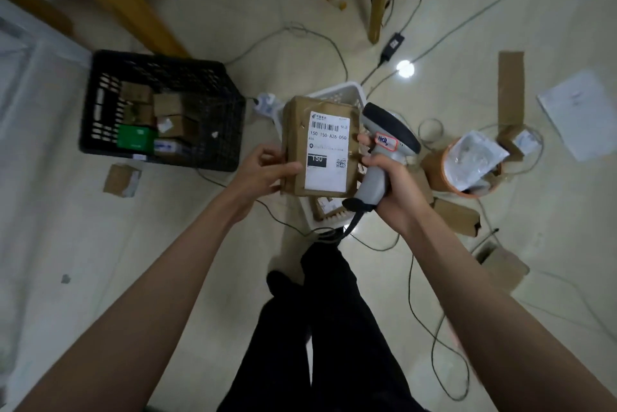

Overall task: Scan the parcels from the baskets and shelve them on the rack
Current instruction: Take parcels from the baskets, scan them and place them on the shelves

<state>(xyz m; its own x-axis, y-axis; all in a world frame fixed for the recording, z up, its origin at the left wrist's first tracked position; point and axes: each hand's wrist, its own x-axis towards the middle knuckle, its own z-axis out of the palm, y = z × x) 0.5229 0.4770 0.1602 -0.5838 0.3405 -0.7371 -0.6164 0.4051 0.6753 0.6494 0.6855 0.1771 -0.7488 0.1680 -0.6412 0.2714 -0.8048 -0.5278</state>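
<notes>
Holding: left hand (263, 171) grips cardboard parcel (320, 148) by its left edge, label up, above the white basket (344, 91).
Scanner: right hand (392, 178) clenches barcode scanner (387, 144) handle, head just beside parcel's right edge.
Floor: black crate (160, 74) of parcels at left.

The brown cardboard parcel (320, 148) with a white barcode label is held label-up above the white plastic basket (340, 93), with more boxes in the black plastic crate (160, 74) at left.
</notes>
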